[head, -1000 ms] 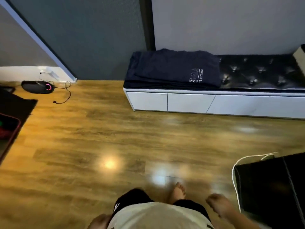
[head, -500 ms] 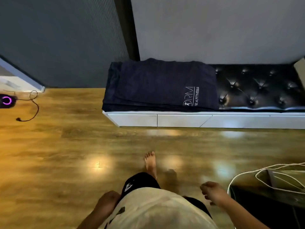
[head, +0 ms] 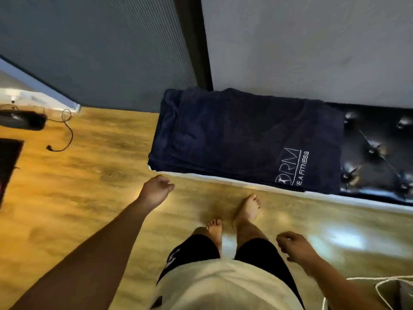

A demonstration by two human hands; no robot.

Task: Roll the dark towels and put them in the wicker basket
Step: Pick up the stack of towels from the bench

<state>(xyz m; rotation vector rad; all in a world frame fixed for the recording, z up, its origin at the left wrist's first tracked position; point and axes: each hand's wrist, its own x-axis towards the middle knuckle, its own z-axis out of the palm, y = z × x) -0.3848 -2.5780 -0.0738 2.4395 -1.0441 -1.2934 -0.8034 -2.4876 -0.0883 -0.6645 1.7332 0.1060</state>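
A stack of dark navy towels (head: 234, 135) lies flat on the left end of a low bench, the top one showing a white logo at its right corner. My left hand (head: 157, 190) reaches forward, just short of the stack's near-left corner, fingers loosely curled and holding nothing. My right hand (head: 292, 246) hangs lower beside my right thigh, fingers loosely curled, also without anything in it. No wicker basket is in sight.
The bench has a black tufted cushion (head: 375, 148) and a white base (head: 245, 183) against the wall. My bare feet (head: 247, 209) stand on the wooden floor just before it. A black device with a cable (head: 24, 120) lies far left. White cord (head: 380, 287) at bottom right.
I have stepped closer to the bench and the view has tilted. My left arm has swung up and forward toward the towels; my right hand stays low.
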